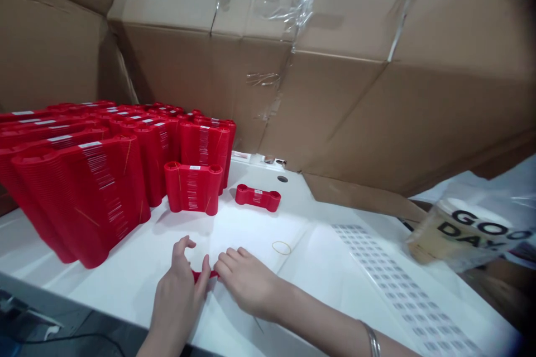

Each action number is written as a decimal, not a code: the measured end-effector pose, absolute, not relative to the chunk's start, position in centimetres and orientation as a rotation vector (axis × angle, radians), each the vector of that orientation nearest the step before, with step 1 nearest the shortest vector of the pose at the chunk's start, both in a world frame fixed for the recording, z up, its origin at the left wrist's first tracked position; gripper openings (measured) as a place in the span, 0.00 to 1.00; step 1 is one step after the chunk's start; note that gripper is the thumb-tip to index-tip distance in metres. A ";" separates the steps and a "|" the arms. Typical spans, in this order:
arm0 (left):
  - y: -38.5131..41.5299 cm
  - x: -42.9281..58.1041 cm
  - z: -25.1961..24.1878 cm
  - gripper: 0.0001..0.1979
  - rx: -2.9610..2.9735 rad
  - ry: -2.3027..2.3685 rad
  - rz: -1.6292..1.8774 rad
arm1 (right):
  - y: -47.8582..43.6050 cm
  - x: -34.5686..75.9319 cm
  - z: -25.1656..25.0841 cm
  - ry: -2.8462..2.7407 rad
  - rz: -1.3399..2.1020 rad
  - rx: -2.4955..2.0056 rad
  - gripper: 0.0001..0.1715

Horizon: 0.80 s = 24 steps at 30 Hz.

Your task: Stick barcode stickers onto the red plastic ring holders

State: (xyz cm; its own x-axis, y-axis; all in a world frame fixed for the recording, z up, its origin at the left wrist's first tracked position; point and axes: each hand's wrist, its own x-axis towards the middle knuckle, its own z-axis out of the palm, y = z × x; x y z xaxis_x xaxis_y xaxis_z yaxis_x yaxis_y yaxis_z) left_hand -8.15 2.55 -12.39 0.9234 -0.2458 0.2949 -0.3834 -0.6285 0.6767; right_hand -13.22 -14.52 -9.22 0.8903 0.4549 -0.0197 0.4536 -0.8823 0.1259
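My left hand (178, 290) and my right hand (245, 281) meet at the near edge of the white table (318, 268), both pinching a small flat red plastic piece (201, 275) that is mostly hidden between them. The fingers of both hands are curled onto it. Just beyond lies a single red spool-shaped part (257, 197), and a short banded stack of the same red parts (192, 187) stands behind it. A loose rubber band (281, 247) lies right of my right hand.
Several tall banded stacks of red parts (84, 189) fill the left of the table. A sheet of small printed labels (402, 290) lies at the right. A plastic bag printed "GOOD DAY" (473, 234) sits at the far right. Cardboard walls (335, 83) enclose the back.
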 end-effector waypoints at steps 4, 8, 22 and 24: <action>2.9 -7.8 -13.8 0.22 2.273 -0.520 0.274 | -14.5 -13.7 -8.8 0.725 0.028 2.926 0.08; 3.0 -7.6 -14.8 0.21 2.310 -0.538 0.303 | -13.7 -14.4 -8.8 0.699 0.105 2.877 0.13; 3.8 -7.9 -11.1 0.25 2.025 -0.359 0.028 | -11.5 -15.5 -9.3 0.766 0.575 2.764 0.07; 3.9 -7.9 -11.2 0.27 1.958 -0.332 -0.057 | -11.1 -15.7 -8.5 0.773 0.534 2.771 0.07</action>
State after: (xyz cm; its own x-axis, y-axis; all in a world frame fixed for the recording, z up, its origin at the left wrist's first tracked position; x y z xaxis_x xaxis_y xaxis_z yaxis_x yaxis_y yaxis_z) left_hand -7.92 3.95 -11.24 0.9595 -0.2579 0.1131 -0.2052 -0.3652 0.9080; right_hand -15.70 -11.11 -8.53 0.7962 0.5337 0.2851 0.4556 -0.8388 0.2980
